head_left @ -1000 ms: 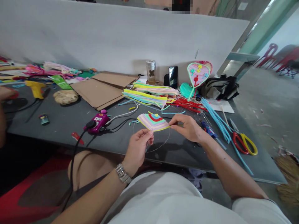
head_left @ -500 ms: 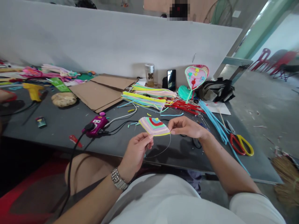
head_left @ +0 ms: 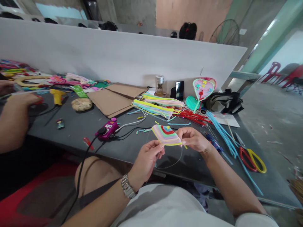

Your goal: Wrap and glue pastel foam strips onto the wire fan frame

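Both hands hold a striped pipe-cleaner piece [head_left: 167, 135] up above the table.

The left hand [head_left: 148, 162] pinches its lower edge, the right hand [head_left: 194, 140] grasps its yellow-edged tip; a thin wire loop [head_left: 181, 154] curves below, over the dark table [head_left: 71, 135], near a purple power strip [head_left: 107, 130].

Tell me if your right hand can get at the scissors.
Probably yes: the right hand is near the scissors on the same table, with only a blue tool and blue strands beside the path, but it now pinches the striped weave.
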